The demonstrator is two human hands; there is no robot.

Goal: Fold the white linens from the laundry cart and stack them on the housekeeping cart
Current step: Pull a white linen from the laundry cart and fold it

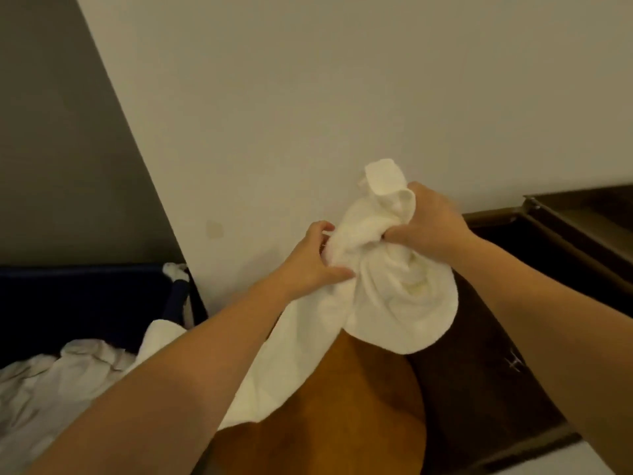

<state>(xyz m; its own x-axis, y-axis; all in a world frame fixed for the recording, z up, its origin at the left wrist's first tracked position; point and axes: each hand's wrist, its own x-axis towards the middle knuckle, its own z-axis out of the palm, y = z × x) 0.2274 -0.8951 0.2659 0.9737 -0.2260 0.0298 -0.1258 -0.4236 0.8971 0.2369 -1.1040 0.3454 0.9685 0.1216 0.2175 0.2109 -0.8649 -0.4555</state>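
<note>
holding a bunched white towel [394,296] up in both hands, before a pale wall [308,97].
gripped on its left side by the left hand [308,262], fingers and thumb curled into the cloth; clutched near its top by the right hand [428,228], a loose corner poking up above the knuckles. lower edge trailing down past the left forearm, over an orange-brown surface [325,406]. low on the left, more white linens [51,378] heaped in the dark blue laundry cart [85,303], its far rim near the wall's corner. on the right, a dark metal-edged shelf [565,217] beyond the right forearm. open space above the hands, up the wall.
</note>
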